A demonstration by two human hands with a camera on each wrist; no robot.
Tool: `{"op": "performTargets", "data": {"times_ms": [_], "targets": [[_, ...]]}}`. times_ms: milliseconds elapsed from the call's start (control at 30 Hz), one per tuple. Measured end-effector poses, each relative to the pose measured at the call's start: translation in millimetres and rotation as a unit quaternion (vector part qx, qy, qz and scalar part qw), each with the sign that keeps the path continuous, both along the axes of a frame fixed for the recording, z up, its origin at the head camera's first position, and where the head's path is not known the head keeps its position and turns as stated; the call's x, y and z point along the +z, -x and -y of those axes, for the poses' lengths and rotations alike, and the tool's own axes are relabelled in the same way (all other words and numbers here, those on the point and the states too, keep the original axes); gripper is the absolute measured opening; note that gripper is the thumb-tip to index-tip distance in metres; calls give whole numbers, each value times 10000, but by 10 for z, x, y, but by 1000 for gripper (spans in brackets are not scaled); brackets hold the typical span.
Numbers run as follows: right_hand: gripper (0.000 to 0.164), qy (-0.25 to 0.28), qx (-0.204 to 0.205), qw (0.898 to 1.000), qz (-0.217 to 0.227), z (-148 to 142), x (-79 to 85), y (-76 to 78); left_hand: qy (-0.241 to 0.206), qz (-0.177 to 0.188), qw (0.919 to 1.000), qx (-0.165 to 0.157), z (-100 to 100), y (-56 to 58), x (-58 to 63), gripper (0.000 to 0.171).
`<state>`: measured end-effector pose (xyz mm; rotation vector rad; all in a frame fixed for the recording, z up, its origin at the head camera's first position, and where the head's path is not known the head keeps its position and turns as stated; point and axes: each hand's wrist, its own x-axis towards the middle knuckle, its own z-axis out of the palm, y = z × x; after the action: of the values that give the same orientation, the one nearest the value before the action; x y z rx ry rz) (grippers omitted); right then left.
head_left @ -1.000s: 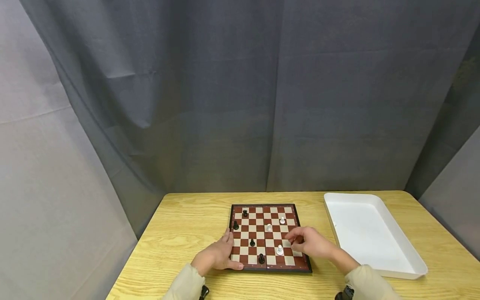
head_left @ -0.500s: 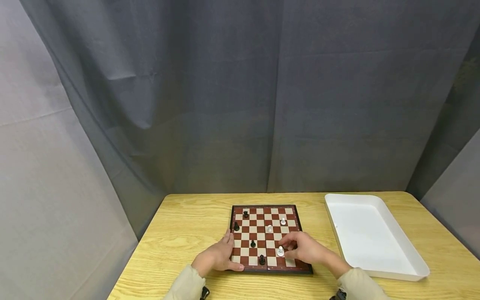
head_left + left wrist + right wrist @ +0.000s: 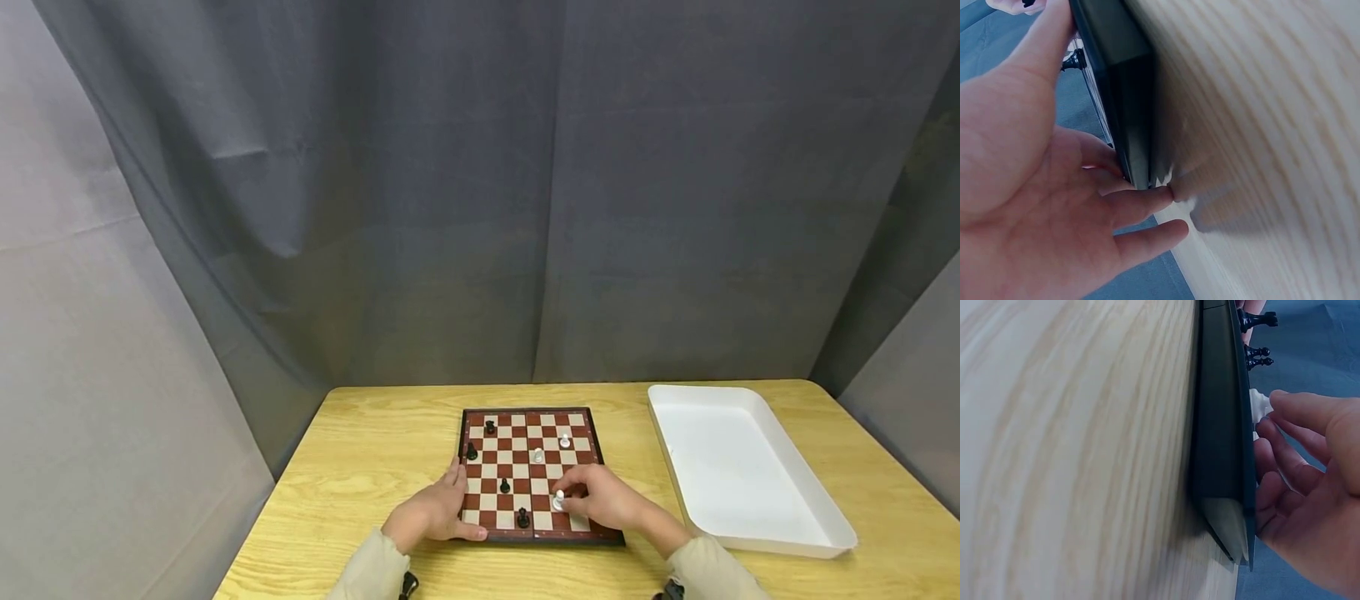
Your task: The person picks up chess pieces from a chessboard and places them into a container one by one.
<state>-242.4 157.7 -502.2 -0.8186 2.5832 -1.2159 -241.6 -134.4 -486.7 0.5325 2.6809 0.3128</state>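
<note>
My right hand (image 3: 606,500) reaches over the near right part of the chessboard (image 3: 497,457), its thumb and forefinger pinching a white chess piece (image 3: 558,500). In the right wrist view the fingertips close on that white piece (image 3: 1260,405) from the side, partly hiding it. My left hand (image 3: 438,508) lies along the board's left edge at the near corner, fingers extended and the thumb along the front edge. From the left wrist, the fingers of this hand (image 3: 1054,187) show against the board's dark side (image 3: 1129,106).
Two more white pieces stand farther back, one a pawn (image 3: 565,441). Several black pieces are spread over the left half, including one near the front edge (image 3: 522,517). A shallow white tray (image 3: 750,467) lies right of the board on the wooden table (image 3: 360,450).
My right hand has moved left across the board, from beside the white piece to pinching it. The left hand stays at the board's corner.
</note>
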Motion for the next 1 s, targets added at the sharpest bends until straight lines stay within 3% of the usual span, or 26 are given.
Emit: {"op": "performTargets", "data": {"times_ms": [500, 1000], "targets": [[7, -357, -48, 9988, -345, 39, -31, 19, -178, 82, 9998, 47, 4, -8, 22, 109], [4, -277, -114, 9992, -278, 43, -31, 23, -61, 67, 10000, 40, 0, -3, 0, 109]]}}
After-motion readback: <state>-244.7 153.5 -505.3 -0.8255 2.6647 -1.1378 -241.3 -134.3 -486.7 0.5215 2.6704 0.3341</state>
